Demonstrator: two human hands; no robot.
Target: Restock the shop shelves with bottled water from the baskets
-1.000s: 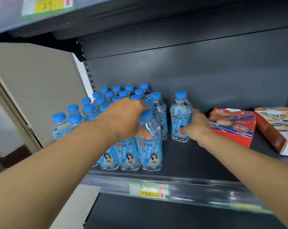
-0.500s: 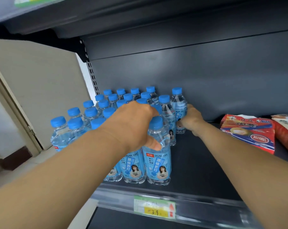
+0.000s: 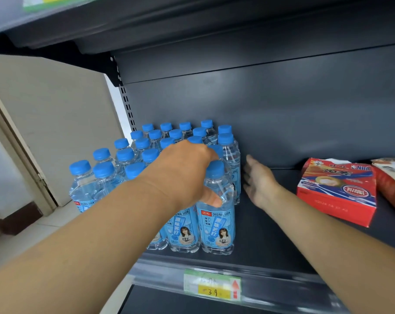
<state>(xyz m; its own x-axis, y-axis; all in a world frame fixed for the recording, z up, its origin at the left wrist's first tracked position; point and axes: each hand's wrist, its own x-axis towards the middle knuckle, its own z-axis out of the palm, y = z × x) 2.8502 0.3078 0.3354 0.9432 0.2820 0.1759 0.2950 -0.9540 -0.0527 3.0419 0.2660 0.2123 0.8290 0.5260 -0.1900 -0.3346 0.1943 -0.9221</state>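
Several clear water bottles (image 3: 123, 157) with blue caps and blue labels stand in rows at the left end of the dark shelf (image 3: 271, 236). My left hand (image 3: 183, 173) lies palm down over the tops of the front bottles. Its fingers curl round a hidden bottle top, and its thumb presses on the shoulder of the front right bottle (image 3: 217, 225). My right hand (image 3: 258, 183) hovers just right of the rows with fingers apart and nothing in it. It is close to the rear right bottle (image 3: 229, 152) but not touching it.
A red snack box (image 3: 337, 193) lies on the shelf to the right, with another box (image 3: 393, 175) beyond it. A price tag (image 3: 212, 288) reading 39 sits on the shelf's front rail. An upper shelf (image 3: 192, 26) hangs overhead. A beige wall (image 3: 56, 114) is at left.
My right hand pushed a bottle back against the rows at the rear right, then let go and drew back open. My left hand stayed on the front bottles.
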